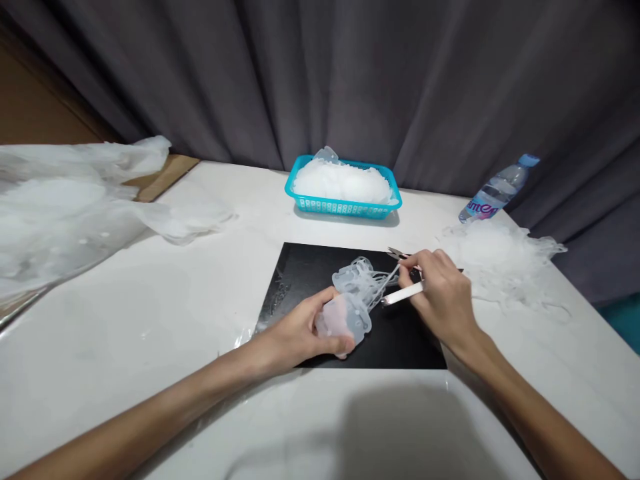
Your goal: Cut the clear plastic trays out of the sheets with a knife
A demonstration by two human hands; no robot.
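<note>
My left hand [299, 332] is closed around a flat, translucent, rubbery-looking piece [358, 321], its thumb lying across the near side. More translucent pieces [344, 278] and thin strands lie just beyond it in a loose tangle. My right hand [444, 297] pinches the end of a thin translucent strand [390, 277], drawn out toward the right. Tucked in the same hand is a white-handled tool [404, 293], its end pointing left; its kind is unclear. Behind those fingers, a metal pointed tool like scissors [396, 253] is partly hidden. Both hands are over a black mat [295, 273].
A turquoise basket [342, 209] full of white translucent pieces stands at the back. On the right are a water bottle [493, 193] and a heap of translucent scraps [493, 250]. Plastic bags [75, 213] lie at left. A grey curtain [350, 80] hangs behind the white table [200, 287].
</note>
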